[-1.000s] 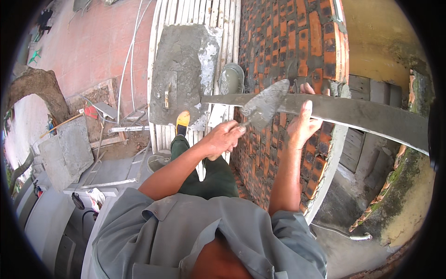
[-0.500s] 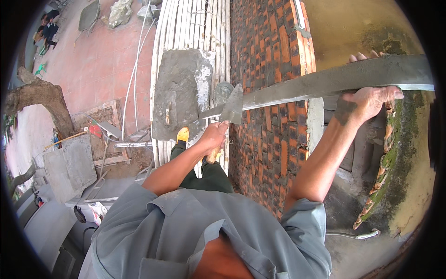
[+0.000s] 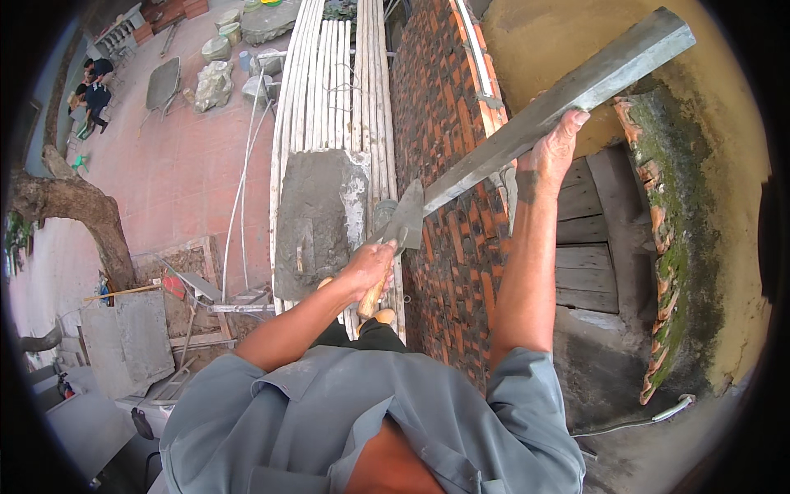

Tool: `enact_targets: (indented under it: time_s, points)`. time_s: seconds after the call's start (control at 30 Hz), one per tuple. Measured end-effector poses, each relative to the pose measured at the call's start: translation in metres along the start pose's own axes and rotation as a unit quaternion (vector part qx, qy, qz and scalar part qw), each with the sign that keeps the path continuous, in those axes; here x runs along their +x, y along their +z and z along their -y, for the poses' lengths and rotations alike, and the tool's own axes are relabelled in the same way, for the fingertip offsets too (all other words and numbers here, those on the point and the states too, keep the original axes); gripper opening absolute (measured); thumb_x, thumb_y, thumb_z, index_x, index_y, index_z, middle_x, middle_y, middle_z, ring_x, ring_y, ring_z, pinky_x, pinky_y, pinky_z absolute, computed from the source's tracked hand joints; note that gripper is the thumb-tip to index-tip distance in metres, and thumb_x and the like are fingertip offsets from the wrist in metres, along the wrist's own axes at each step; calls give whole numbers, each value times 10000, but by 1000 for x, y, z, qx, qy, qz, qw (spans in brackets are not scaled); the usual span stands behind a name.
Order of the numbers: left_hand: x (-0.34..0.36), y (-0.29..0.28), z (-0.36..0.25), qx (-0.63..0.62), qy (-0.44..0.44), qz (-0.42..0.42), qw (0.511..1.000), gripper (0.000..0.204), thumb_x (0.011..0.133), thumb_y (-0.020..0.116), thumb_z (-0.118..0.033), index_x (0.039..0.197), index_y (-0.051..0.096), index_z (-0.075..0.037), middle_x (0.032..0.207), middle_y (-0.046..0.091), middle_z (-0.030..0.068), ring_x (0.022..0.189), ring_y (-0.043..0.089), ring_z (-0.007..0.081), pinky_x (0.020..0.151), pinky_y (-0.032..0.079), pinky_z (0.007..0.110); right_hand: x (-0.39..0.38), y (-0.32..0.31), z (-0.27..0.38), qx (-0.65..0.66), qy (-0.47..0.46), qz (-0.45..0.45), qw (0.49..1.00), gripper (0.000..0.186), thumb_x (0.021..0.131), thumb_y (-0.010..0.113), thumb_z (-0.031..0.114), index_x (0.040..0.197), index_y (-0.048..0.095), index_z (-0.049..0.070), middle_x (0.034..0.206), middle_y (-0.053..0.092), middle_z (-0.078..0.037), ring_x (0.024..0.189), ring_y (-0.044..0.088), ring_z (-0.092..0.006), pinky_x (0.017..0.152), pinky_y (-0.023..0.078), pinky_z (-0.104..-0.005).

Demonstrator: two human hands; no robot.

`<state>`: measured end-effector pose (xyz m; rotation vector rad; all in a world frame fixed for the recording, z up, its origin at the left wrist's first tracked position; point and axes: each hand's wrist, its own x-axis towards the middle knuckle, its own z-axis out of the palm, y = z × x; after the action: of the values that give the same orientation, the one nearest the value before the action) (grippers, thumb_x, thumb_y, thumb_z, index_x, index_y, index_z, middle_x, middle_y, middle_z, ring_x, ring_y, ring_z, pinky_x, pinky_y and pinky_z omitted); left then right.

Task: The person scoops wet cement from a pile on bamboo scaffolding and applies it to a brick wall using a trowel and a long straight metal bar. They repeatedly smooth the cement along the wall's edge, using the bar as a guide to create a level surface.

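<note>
My left hand (image 3: 369,272) is closed on a wooden-handled pointing trowel (image 3: 405,216), its grey-smeared blade angled up and right, beside the lower end of a long straightedge (image 3: 609,62). My right hand (image 3: 550,152) grips that cement-coated bar, which slants up to the upper right across a red brick wall (image 3: 432,107). To the left of the trowel lies a board thick with wet mortar (image 3: 321,189), with a float (image 3: 300,247) on it. Part of a round container (image 3: 383,210) shows behind the blade.
I stand on scaffold poles (image 3: 337,66) along the brickwork. On the right are a yellow wall (image 3: 724,272) and mossy tile ledge (image 3: 658,230). Lower left are a tree (image 3: 99,214), leaning slabs (image 3: 123,337), stones (image 3: 214,82) and a wheelbarrow (image 3: 163,82); people (image 3: 97,99) crouch beyond.
My right hand and the straightedge have moved rightward and swung from roughly level to steeply rising. My left hand with the trowel has shifted left and lower. The view now reaches farther ahead.
</note>
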<state>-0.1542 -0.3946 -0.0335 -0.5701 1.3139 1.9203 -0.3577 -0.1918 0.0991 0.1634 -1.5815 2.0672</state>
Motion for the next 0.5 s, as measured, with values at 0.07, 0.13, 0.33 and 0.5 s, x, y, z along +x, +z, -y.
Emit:
enact_targets:
  time_s: [0.07,0.13,0.33,0.5]
  points:
    - [-2,5,-3,-8,2,11,1000,407,1063,493,-467,909,479,-91,656,494,30,476,487,135,422,432,316,0,-3,-3,19,0,25,1000,879,881,592,768,1350,530,27,1196,615,-95,1107,592,-248,950,499,-404]
    - [-19,19,-25,8,47,30,998,400,1066,488,-458,913,482,-89,659,495,32,475,483,134,423,435,315,0,-6,-4,9,34,45,998,914,897,541,792,1341,514,-7,1193,599,-106,1094,583,-229,948,491,-383]
    - [-95,80,-180,113,322,126,931,394,1078,486,-432,928,522,-70,649,513,23,467,520,119,401,457,280,-5,3,-3,54,62,76,994,853,966,489,738,1411,501,10,1281,623,-138,1111,637,-258,942,536,-414]
    - [-147,126,-293,155,442,153,870,463,1043,515,-505,894,563,-69,684,541,33,491,535,131,431,477,304,-13,20,3,20,-39,112,993,922,928,507,788,1414,470,5,1275,595,-106,1180,568,-210,993,472,-360]
